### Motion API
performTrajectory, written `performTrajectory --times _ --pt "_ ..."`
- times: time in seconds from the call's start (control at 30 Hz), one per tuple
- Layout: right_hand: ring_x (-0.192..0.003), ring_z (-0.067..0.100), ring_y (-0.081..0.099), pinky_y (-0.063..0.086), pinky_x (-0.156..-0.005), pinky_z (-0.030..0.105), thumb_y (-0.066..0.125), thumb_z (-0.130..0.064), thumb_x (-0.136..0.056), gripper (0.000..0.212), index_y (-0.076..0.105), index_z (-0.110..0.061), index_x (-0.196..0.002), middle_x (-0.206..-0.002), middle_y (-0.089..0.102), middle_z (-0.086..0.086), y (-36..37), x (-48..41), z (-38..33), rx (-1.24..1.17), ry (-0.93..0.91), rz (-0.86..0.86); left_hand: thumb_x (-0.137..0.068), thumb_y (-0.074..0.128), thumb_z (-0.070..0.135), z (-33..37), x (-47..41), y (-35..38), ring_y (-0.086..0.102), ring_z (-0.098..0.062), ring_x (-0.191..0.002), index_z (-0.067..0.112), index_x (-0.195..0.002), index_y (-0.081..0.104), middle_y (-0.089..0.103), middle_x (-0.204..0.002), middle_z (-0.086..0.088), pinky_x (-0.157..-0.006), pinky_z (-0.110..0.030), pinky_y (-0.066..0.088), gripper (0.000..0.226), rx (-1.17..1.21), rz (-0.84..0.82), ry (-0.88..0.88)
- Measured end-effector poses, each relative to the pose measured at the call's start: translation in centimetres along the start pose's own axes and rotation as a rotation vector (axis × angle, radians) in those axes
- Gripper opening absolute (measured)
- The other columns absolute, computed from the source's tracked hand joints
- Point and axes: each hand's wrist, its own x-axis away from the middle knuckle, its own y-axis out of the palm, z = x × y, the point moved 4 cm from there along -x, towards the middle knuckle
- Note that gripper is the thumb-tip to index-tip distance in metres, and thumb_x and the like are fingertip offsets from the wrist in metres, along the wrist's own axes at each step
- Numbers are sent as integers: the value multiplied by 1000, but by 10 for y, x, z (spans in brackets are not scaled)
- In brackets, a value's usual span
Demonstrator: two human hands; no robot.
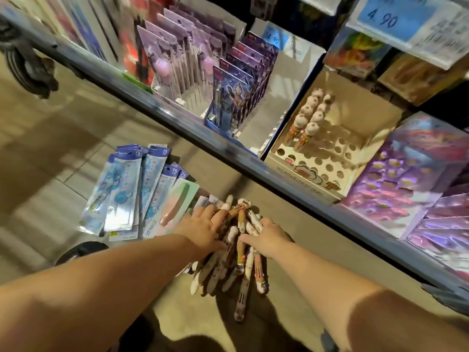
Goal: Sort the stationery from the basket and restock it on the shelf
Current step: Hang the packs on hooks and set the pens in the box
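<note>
The left hand lay flat, fingers straight, on the pens on the floor. The right hand touched them too, but its fingers were hidden, so I cannot tell its grip. Blue packs lay just left of the left hand.

Dim, warm light is seen; the shelf is motion-blurred, edges are bowed, and shadows are thrown on the near floor.

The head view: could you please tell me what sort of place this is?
Most likely a shop's stationery aisle: a price tag reading 4.90 hangs above, carded pen packs stand in rows on the shelf, and a cardboard display box holds novelty pens.
</note>
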Motion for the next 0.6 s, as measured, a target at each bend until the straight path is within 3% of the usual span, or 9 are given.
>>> performTrajectory --times 0.2,0.4,0.6 --pt "-109 25 56 40 -73 28 71 -49 -80 67 41 -18 -131 -123 56 5 4 -8 -5 -96 5 -7 -94 47 57 -2 -6 6 14 -28 -146 27 -156 -1 8 -161 -6 -117 -42 23 84 22 -14 -10" --pt "-110 26 56 40 -74 27 72 -41 -81 64 38 -17 -129 -123 57 6 5 -6 -10 -112 23 5 -94 47 59 0 -8 8 16 -28 -145 26 -156 1 10 -159 -8 -118 -42 25 84 81 -5 8" --pt "-100 23 56 42 -66 26 73 -40 -80 67 34 -18 -130 -121 56 6 10 -4 -14 -143 17 6 -100 42 46 1 -8 6 29 -27 -137 22 -153 13 22 -151 -8 -112 -39 33 65 106 66 16"
